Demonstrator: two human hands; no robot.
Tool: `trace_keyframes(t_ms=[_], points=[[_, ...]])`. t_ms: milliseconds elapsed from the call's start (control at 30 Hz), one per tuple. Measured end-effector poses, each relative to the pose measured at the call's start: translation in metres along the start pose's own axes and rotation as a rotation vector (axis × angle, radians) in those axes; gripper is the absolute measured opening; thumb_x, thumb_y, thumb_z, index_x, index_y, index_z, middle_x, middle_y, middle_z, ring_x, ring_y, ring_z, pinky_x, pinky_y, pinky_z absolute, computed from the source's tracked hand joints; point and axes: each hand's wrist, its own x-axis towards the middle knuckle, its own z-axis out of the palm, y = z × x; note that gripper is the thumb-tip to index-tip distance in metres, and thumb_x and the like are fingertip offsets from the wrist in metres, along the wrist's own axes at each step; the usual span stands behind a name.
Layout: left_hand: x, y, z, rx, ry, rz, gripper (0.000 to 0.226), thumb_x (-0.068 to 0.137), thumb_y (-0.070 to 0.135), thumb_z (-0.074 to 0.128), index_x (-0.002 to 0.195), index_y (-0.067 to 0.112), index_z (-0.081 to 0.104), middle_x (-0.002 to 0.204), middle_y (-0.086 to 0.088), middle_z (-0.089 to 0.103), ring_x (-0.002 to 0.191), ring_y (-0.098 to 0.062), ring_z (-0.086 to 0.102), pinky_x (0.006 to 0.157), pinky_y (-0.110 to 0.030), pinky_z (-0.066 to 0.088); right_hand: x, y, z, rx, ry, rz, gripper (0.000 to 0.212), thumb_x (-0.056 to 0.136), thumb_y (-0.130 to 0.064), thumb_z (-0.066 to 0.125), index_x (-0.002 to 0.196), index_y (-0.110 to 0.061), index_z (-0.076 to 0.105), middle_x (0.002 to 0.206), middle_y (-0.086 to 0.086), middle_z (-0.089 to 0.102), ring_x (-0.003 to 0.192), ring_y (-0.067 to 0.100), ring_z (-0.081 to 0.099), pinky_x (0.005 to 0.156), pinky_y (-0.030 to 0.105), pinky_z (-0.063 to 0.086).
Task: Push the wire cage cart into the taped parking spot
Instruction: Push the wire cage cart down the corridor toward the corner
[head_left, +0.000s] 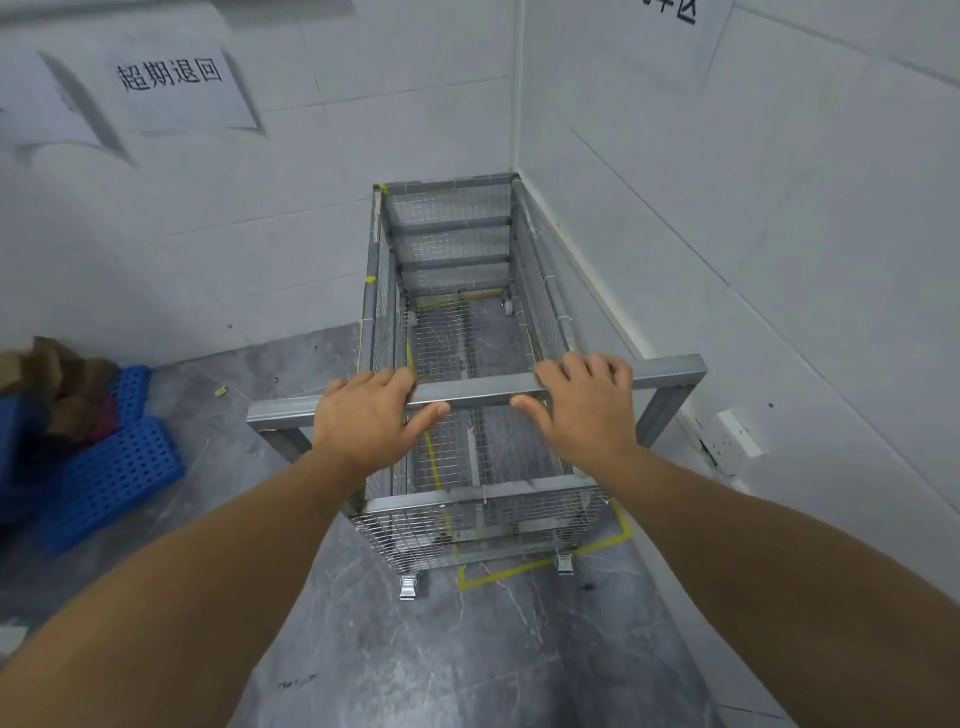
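Observation:
A grey metal wire cage cart (457, 249) stands in the corner of the room, its far end close to the back wall and its right side along the right wall. Both hands grip its near handle bar (478, 391): my left hand (366, 418) left of centre, my right hand (584, 400) right of centre, fingers curled over the bar. Yellow floor tape (506, 571) marks a rectangle; its near line and right corner show just in front of the cart's near wheels (408, 587), and more tape is visible through the mesh floor.
Blue perforated plastic pallets (111, 467) with brown cardboard scraps (57, 384) lie on the grey floor at the left. A white wall socket (737, 434) sits low on the right wall. Paper signs (171, 78) hang on the back wall.

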Motion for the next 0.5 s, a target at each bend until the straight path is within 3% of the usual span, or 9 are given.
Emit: trace_keyframes(t_ms=[233,500], points=[[0.0035,0.0026,-0.0086,-0.070,-0.084,-0.023,0.063,0.080,0.082,0.015,0.091,0.027,0.047,0.085,0.006,0.057,0.078,-0.016,0.049,0.082,-0.041,0.041,0.0025,0.0014,-0.0071,0.029,-0.067,-0.015,0.053,0.094,-0.068,0.033,0.106,-0.023,0.059,0.097,0.002,0.060,0.091,0.028,0.051,0.094,0.047,0.033],[0.0056,-0.0018,-0.0073,-0.056,-0.088,-0.015,0.073,0.076,0.086,0.011,0.093,0.026,0.050,0.080,0.005,0.056,0.075,-0.018,0.051,0.076,-0.038,0.039,0.0006,0.0022,-0.0027,0.013,-0.020,-0.031,0.051,0.095,-0.066,0.037,0.102,-0.021,0.059,0.094,0.004,0.059,0.088,0.030,0.051,0.091,0.047,0.034]])
